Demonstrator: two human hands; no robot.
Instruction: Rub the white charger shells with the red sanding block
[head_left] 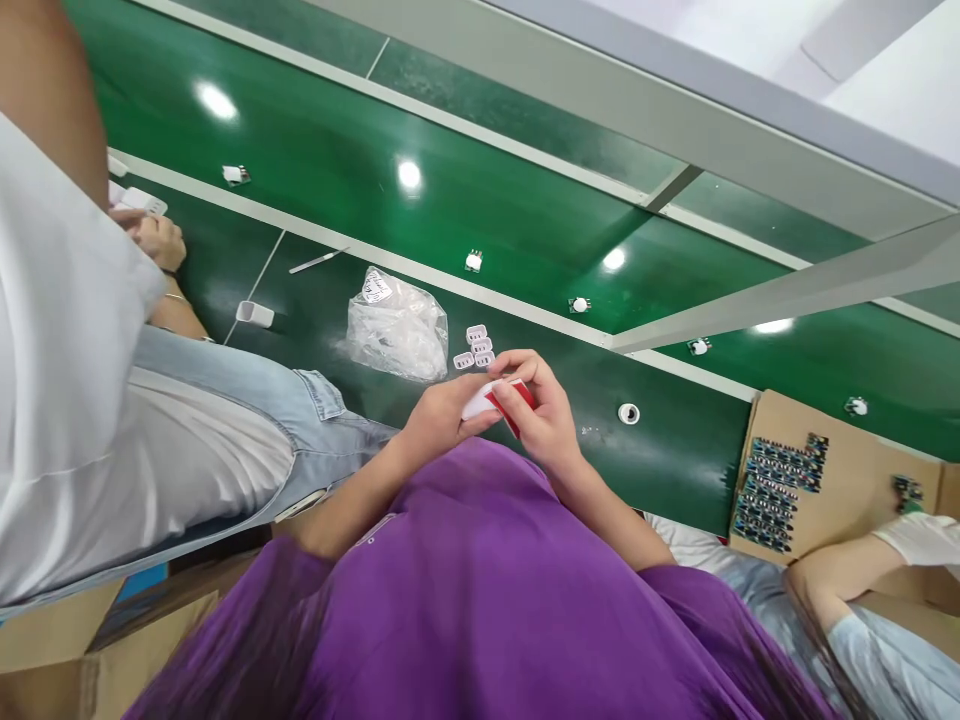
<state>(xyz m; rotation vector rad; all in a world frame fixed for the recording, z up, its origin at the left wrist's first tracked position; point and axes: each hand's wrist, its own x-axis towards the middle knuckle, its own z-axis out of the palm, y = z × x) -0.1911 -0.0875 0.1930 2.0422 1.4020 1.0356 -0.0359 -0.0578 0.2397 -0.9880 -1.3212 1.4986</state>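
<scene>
In front of my purple shirt, both my hands meet over a small white plastic piece (478,403) with a flat red piece (523,395) against it. My left hand (442,412) is closed on the white piece from the left. From the right, my right hand (546,410) pinches the red piece, thumb lying over it. Fingers cover part of both, so I cannot tell whether they are joined. Just beyond my hands are several small white slotted plastic parts (480,346). A clear plastic bag (397,325) with a handwritten label lies to their left.
A white plastic sleeve (256,314) and a thin blade-like tool (319,261) lie farther left. Small boards (474,261) sit on the green belt. A white ring (628,412) is at right, before cardboard (847,500) holding circuit boards. Co-workers' hands (159,240) flank me; a metal frame (787,285) crosses above.
</scene>
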